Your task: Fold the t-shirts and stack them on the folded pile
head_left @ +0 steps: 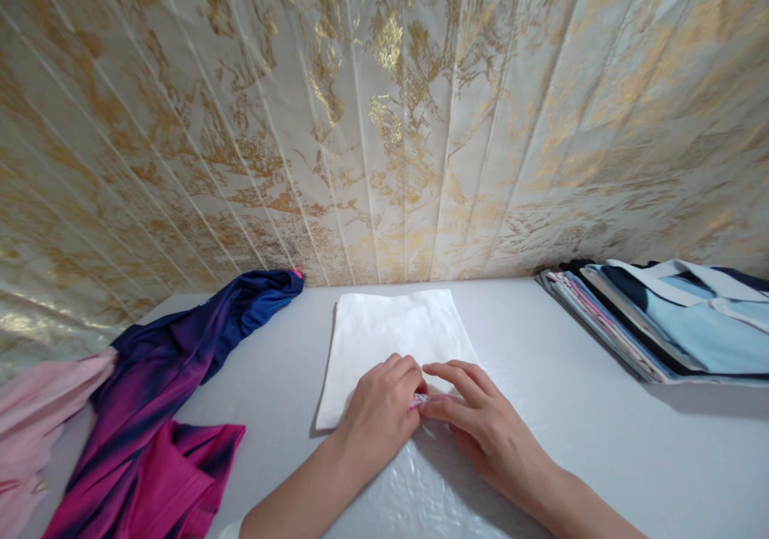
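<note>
A flat, folded white cloth (396, 327) lies in the middle of the table, its near edge partly hidden by my hands. My left hand (384, 399) is closed, fingers curled over a small pink-and-white patterned piece (416, 400). Most of that piece is covered, so its kind does not show. From the other side my right hand (481, 407) pinches the same piece, with its upper fingers loosely bent above it. The two hands meet just over the near right part of the white cloth.
To the left, a purple-and-navy garment (162, 379) lies loosely crumpled, with a pale pink garment (42, 435) beside it. A neat stack of folded clothes (697, 323) sits at the right. Gold-patterned covering (384, 122) rises behind the white table (522, 339).
</note>
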A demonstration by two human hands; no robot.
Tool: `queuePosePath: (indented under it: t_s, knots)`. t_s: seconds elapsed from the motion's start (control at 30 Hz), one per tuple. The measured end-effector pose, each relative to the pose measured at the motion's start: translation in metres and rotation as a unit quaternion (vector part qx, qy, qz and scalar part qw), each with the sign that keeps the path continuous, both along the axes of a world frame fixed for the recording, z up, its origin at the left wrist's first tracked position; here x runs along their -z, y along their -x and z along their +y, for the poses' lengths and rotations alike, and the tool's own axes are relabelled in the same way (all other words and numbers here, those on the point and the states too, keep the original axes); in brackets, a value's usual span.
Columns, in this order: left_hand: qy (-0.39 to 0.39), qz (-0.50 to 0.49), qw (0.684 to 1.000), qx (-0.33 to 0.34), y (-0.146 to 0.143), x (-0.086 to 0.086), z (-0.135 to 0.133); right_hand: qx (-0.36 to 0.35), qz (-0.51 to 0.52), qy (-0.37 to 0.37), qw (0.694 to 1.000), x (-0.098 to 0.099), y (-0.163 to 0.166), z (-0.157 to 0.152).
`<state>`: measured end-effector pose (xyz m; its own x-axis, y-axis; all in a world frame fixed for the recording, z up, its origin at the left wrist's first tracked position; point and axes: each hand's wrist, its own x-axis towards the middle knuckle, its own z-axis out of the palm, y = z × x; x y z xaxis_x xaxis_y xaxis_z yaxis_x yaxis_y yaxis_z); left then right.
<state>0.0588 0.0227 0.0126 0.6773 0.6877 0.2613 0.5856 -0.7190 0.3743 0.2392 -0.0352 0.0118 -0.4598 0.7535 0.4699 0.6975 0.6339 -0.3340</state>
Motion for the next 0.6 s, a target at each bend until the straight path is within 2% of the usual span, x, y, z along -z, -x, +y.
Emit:
queuePosePath:
  t_s: [0.6]
  knots:
    - [0.009,-0.003,1.0,0.003,0.0006,-0.0024,0.0,0.014,0.003,-0.044,0.999,-0.0031,-0.0041,-0.0027]
